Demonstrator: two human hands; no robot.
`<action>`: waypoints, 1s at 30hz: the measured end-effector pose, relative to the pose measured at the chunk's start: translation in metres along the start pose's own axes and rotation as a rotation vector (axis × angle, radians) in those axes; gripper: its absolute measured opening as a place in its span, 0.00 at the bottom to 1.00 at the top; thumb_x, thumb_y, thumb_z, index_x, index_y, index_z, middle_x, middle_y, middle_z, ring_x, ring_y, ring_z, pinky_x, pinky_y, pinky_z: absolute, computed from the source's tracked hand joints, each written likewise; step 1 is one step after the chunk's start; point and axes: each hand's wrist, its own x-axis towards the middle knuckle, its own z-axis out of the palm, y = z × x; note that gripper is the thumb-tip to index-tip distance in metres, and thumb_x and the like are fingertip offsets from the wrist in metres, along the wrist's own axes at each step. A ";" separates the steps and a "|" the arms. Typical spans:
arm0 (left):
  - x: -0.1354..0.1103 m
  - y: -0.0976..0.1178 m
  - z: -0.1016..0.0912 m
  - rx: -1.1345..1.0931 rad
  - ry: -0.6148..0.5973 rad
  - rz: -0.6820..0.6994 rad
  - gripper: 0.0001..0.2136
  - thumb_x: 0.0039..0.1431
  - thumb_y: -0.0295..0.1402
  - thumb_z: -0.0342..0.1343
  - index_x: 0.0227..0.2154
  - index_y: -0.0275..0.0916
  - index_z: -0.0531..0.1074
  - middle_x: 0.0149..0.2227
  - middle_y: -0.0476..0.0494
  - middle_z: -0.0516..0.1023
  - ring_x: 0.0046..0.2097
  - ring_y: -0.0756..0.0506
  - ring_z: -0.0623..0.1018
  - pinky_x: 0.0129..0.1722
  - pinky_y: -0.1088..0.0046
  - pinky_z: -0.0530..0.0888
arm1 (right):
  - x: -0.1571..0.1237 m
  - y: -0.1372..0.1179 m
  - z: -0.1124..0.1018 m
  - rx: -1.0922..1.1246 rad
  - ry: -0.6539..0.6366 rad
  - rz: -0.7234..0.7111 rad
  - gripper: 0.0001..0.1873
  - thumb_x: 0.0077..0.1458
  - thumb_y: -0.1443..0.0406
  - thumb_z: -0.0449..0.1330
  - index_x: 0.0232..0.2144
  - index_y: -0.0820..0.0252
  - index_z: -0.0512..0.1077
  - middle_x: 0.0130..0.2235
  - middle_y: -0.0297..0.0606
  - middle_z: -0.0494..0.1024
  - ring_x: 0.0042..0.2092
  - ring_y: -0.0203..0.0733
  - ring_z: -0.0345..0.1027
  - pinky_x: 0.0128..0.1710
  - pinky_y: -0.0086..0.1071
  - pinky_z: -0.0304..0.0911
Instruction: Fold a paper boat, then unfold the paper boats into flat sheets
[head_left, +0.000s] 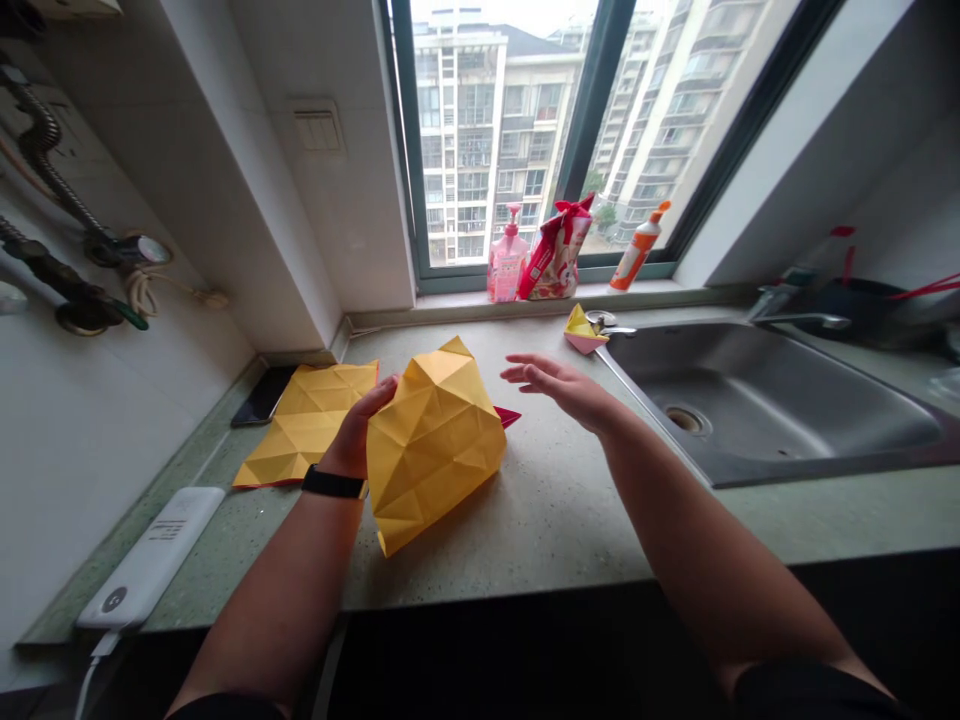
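Note:
A creased sheet of yellow origami paper (439, 440) is lifted above the counter, tilted, with fold lines all over it. My left hand (367, 420) grips its left edge; the fingers go partly out of sight behind the paper. To the right, apart from the sheet, my right hand (559, 388) hovers with fingers stretched out and nothing in them. The red tip of a folded piece (508, 416) pokes out from behind the sheet; the rest of it is hidden. Another creased yellow sheet (311, 420) lies flat behind my left wrist.
A small yellow-and-pink folded paper boat (585, 332) stands by the corner of the steel sink (652, 400). On the left are a phone (259, 396) and a white power bank (154, 555) with a cable. A pink pump bottle (508, 262), a red bag (559, 255) and an orange bottle (637, 248) line the windowsill.

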 end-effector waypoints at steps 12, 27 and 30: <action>0.019 -0.013 -0.018 -0.001 0.088 0.028 0.20 0.56 0.51 0.72 0.39 0.39 0.83 0.39 0.39 0.87 0.49 0.32 0.87 0.48 0.57 0.85 | -0.004 0.014 0.028 0.469 -0.067 0.148 0.18 0.45 0.57 0.81 0.33 0.58 0.81 0.35 0.35 0.86 0.33 0.38 0.79 0.35 0.29 0.73; 0.026 -0.025 -0.004 0.220 0.049 0.139 0.27 0.49 0.40 0.78 0.50 0.38 0.78 0.43 0.40 0.87 0.47 0.39 0.87 0.47 0.67 0.83 | 0.017 0.041 0.022 0.487 0.349 -0.055 0.27 0.39 0.48 0.82 0.32 0.54 0.76 0.33 0.30 0.82 0.34 0.38 0.74 0.36 0.31 0.71; 0.028 -0.028 -0.002 0.340 0.136 0.278 0.28 0.51 0.43 0.77 0.52 0.38 0.76 0.44 0.42 0.87 0.45 0.41 0.86 0.48 0.66 0.83 | 0.017 0.040 0.023 0.470 0.366 -0.126 0.27 0.38 0.46 0.81 0.31 0.53 0.76 0.33 0.30 0.82 0.35 0.38 0.73 0.37 0.31 0.70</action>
